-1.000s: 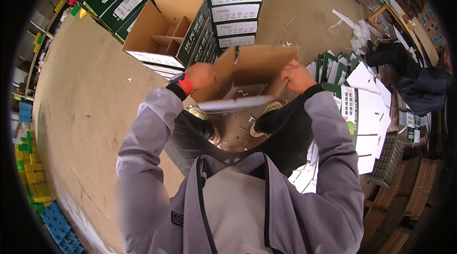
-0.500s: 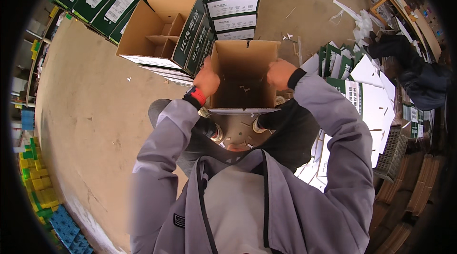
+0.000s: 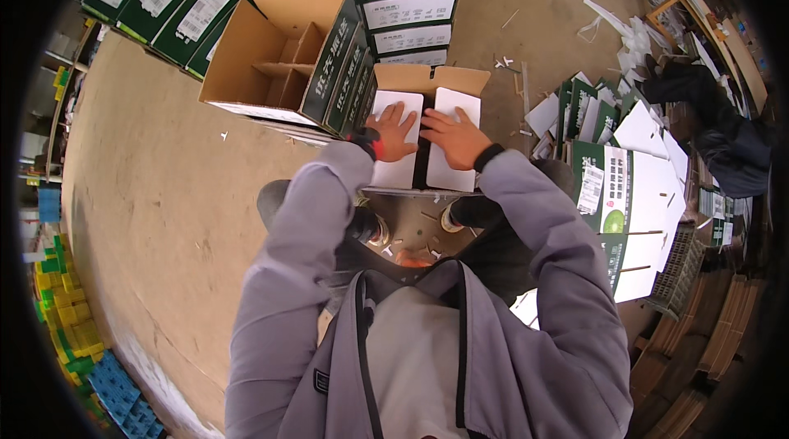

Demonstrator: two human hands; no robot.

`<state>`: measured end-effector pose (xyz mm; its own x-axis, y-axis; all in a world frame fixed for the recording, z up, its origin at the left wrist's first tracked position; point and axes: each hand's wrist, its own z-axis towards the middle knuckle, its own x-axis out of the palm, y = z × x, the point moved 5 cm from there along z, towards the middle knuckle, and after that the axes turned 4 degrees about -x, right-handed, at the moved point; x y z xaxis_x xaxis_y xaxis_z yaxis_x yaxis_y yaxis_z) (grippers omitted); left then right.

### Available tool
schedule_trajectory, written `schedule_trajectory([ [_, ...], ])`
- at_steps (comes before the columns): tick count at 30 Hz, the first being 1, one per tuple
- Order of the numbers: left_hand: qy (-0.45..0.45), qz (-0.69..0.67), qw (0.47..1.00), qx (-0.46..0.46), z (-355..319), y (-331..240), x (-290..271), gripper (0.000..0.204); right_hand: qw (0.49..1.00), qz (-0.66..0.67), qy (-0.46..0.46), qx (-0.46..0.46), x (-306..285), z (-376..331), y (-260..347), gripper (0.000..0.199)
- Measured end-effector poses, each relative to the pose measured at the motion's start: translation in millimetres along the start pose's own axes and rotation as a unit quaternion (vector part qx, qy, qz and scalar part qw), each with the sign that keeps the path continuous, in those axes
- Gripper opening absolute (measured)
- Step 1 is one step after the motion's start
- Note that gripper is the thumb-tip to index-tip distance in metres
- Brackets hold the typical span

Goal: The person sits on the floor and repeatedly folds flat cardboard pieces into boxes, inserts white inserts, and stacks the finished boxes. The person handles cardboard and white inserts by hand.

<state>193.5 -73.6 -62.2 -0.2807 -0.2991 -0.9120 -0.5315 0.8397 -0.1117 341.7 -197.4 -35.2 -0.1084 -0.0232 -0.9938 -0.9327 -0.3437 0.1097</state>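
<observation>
A cardboard box (image 3: 460, 77) stands in front of me, its brown far flap raised. Two white flaps are folded inward across its top, with a dark gap between them. My left hand (image 3: 396, 133) lies with fingers spread on the left white flap (image 3: 399, 100). On the right white flap (image 3: 454, 164) rests my right hand (image 3: 457, 138), its fingers stretched toward the gap. Neither hand grips anything. The inside of the box is mostly covered by the flaps.
An open box with dividers (image 3: 283, 69) tops a stack at the left. Closed green-and-white boxes (image 3: 411, 11) are piled behind. Flattened cartons (image 3: 641, 192) lie at the right beside a grey crate (image 3: 680, 266). Paper scraps litter the floor. A person's dark-clothed legs (image 3: 723, 127) show far right.
Both hands have moved inward from the box's side edges. The two white flaps, upright before, are now folded in over the opening, and the fingers have spread flat on them.
</observation>
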Motion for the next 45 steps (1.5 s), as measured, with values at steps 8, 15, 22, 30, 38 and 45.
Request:
schedule_trajectory([
  [8, -0.120, -0.052, 0.982, 0.139, -13, 20, 17, 0.082, 0.935, 0.149, -0.161, 0.279, 24, -38, -1, 0.106],
  [15, -0.184, -0.100, 0.969, 0.133, -3, 11, 29, 0.080, 0.793, 0.373, -0.225, 0.426, 61, -50, -7, 0.136],
  [22, -0.242, -0.159, 0.934, 0.208, 19, -30, 41, 0.075, 0.919, 0.234, 0.016, 0.316, 91, -22, 1, 0.113],
  [30, -0.113, -0.077, 0.969, 0.207, 47, -10, 123, 0.084, 0.743, 0.571, 0.004, 0.349, 105, -60, -12, 0.041],
  [38, -0.400, -0.019, 0.883, 0.244, 6, -44, -21, 0.066, 0.793, 0.517, -0.063, 0.316, -130, -108, 108, 0.051],
  [45, -0.444, 0.052, 0.894, -0.020, -11, 15, -102, 0.024, 0.915, 0.189, -0.226, 0.275, -100, -77, 112, 0.038],
])
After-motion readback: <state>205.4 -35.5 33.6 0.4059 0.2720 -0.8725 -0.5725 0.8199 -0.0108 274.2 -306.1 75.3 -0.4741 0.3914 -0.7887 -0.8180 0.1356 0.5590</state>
